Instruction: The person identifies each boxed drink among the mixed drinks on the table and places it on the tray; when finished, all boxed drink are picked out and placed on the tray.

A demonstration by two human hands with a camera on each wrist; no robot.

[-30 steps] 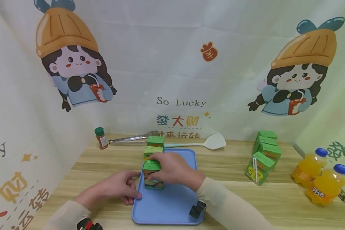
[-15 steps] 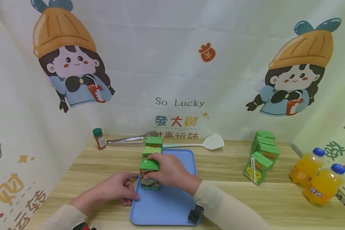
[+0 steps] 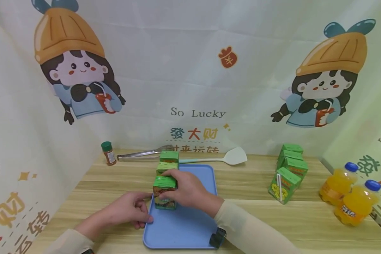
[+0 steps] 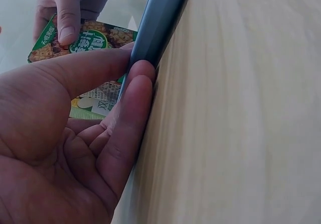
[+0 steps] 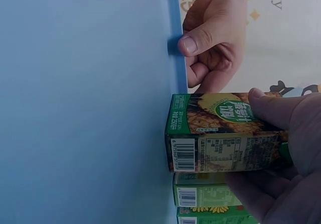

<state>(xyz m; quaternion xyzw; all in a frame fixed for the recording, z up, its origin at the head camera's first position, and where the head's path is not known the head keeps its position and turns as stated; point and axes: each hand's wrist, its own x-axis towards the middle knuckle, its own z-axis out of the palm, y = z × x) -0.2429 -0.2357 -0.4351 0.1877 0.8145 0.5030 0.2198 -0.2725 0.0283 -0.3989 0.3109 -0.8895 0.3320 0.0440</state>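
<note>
One blue tray (image 3: 188,231), left side pinched by the left hand (image 3: 130,210); one upright pineapple carton (image 5: 220,133), gripped by the right hand (image 3: 188,188).

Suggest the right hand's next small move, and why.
Probably ease the right hand off the front carton: it is upright, appears to rest on the blue tray near its left rim, and roughly lines up with the two cartons behind. The left hand holds the tray's edge.
</note>
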